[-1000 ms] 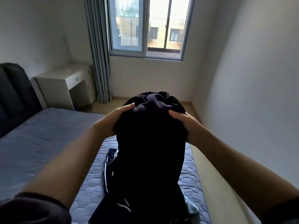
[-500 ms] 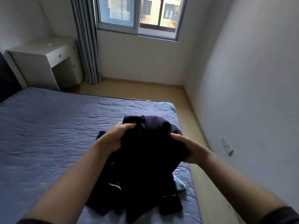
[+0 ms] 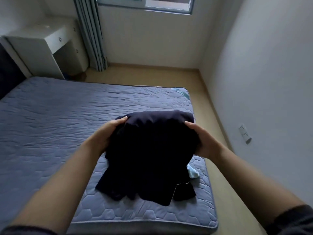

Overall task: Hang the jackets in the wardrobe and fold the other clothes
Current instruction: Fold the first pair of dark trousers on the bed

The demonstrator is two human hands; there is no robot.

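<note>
A dark navy garment hangs bunched over the near right corner of the bed. My left hand grips its left side and my right hand grips its right side, thumbs on top near the upper fold. The garment's lower part drapes onto a pile of dark clothes on the mattress. A small light-blue piece of cloth peeks out from under the pile on the right.
A white desk stands at the back left beside a grey curtain. A window runs along the far wall. A strip of wooden floor lies between the bed and the right wall, which bears a socket.
Both hands have brought the dark garment down from chest height toward the bed. The view has tilted down and the garment now spreads wider between my hands.
</note>
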